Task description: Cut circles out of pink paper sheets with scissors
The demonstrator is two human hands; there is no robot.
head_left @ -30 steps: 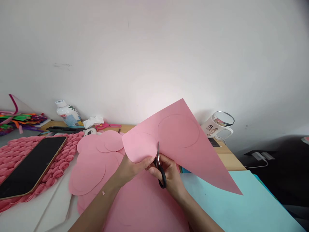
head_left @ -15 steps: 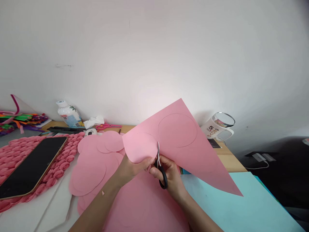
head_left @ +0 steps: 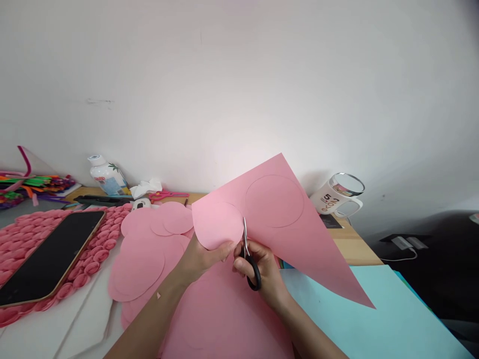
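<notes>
My left hand (head_left: 205, 258) pinches the lower edge of a pink paper sheet (head_left: 310, 244) beside a partly cut round section. My right hand (head_left: 264, 267) is closed around the black handles of a pair of scissors (head_left: 253, 271). Their metal blades point upward at the curved cut, along the right side of the round section. A drawn circle outline shows on the sheet to the right of the blades. Several cut pink paper circles (head_left: 138, 269) lie in an overlapping pile left of my left forearm. More pink paper (head_left: 224, 319) lies beneath my hands.
At the left, a phone (head_left: 56, 254) rests on rows of pink rolled flowers (head_left: 101, 255). Behind stand a white bottle (head_left: 108, 175), crumpled tissue (head_left: 145, 188) and pink scissors (head_left: 170, 194). A mug (head_left: 337, 195) stands back right, above light blue paper (head_left: 374, 304). Colourful pipe cleaners (head_left: 33, 187) lie far left.
The scissor blades have moved slightly along the curve, looking narrower now. The sheet has turned a little, its lower right corner dipping slightly. Both hands keep their holds.
</notes>
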